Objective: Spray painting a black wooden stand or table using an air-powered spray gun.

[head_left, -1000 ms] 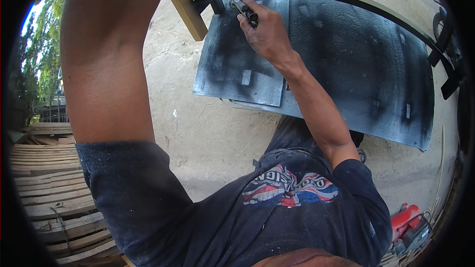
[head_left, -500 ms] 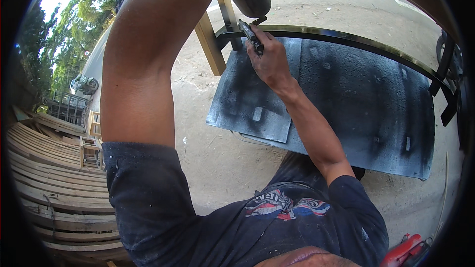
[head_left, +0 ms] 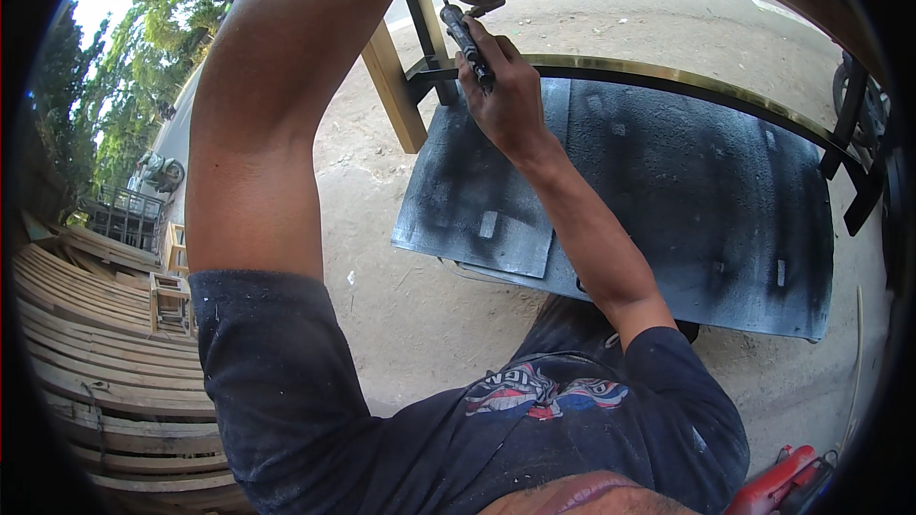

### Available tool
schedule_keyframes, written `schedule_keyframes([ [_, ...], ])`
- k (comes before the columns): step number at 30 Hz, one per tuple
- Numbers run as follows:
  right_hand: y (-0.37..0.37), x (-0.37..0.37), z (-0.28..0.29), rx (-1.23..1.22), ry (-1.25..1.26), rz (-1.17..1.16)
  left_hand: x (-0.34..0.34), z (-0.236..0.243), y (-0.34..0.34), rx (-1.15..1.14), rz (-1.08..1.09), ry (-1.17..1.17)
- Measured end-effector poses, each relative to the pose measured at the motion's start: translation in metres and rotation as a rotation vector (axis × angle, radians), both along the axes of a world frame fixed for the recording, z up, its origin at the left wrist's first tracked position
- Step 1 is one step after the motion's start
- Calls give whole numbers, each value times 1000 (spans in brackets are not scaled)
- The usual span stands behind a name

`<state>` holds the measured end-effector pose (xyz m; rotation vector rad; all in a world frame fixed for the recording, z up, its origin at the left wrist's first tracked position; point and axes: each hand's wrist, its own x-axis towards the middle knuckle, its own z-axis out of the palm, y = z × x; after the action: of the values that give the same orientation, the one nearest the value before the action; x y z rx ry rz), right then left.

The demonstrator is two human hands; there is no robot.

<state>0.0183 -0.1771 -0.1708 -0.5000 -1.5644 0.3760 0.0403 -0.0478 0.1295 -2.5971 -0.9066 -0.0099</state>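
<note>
Holding the spray gun (head_left: pixel 468 44), right grip (head_left: pixel 510 103) has moved up in view.

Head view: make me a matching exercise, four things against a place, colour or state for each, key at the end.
1. Spray gun
2. Large panel
3. Wooden planks
4. Shirt

A. At the picture's lower left
B. Dark, with a red, white and blue print
C. Gripped by the right hand
D. Blue-grey, with darker bands

Pairs: 1-C, 2-D, 3-A, 4-B
</note>
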Motion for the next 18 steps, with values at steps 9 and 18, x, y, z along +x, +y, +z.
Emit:
schedule_keyframes([
  [9, 4, 0, -13, -28, -70, -29, 1, 1, -9, 22, 36, 29],
  [18, 1, 10, -26, -241, -215, 12, 1, -4, -4, 17, 19, -42],
])
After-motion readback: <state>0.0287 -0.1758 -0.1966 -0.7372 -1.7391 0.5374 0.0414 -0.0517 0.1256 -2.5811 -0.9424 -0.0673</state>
